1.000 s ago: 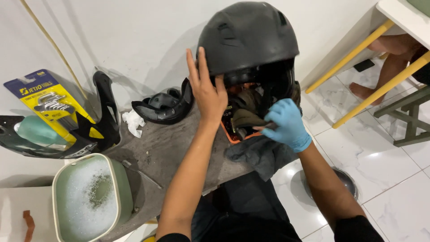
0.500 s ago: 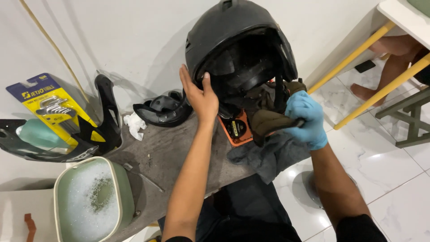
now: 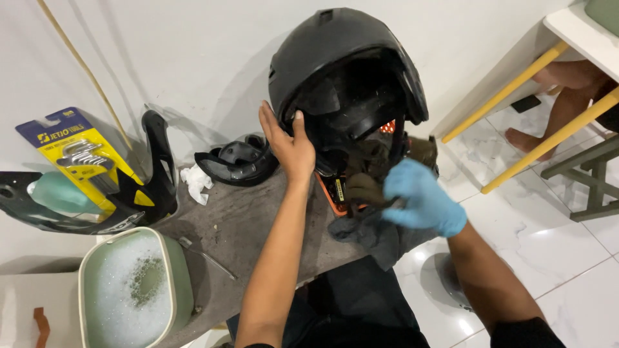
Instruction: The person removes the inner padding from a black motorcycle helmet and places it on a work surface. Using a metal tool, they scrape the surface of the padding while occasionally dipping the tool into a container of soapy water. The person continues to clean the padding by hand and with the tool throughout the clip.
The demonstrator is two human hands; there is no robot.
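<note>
Things lying around on the grey bench

A green tub full of soapy water sits at the near end. A yellow pack of metal keys leans on the wall, near a crumpled white tissue. A yellow-legged table stands on the white floor.

One black helmet is seen; two hands are counted, one bare left hand and one right hand in a blue glove; one dark cloth is seen; one green tub of soapy water is counted; one yellow pack of keys is seen; two loose black helmet parts are counted; one white tissue is seen.
</note>
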